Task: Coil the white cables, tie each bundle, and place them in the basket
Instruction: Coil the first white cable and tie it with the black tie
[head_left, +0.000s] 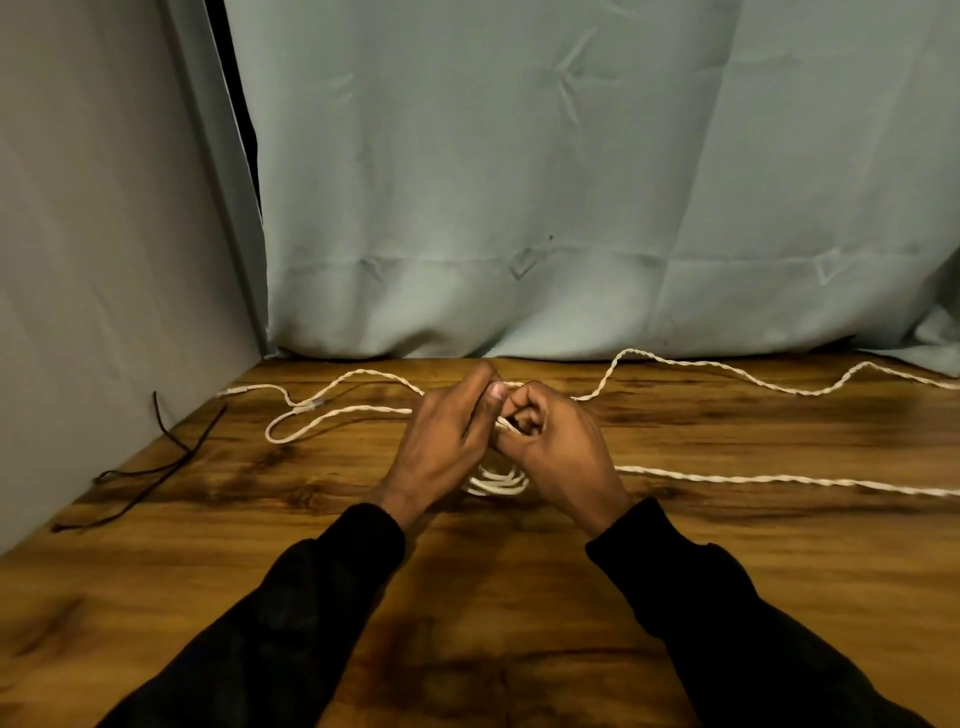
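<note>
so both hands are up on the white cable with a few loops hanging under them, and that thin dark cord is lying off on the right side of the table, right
Not quite: the thin dark cord lies on the left side of the table, near the grey wall, as the head view shows. The rest holds: the left hand and right hand are closed on the white cable, with a few loops hanging under them.

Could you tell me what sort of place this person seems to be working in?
Probably a makeshift recording booth, not a real workshop: a wooden table closed in by a pale blue cloth hung behind and a grey panel at the side, with only cables laid out.
</note>
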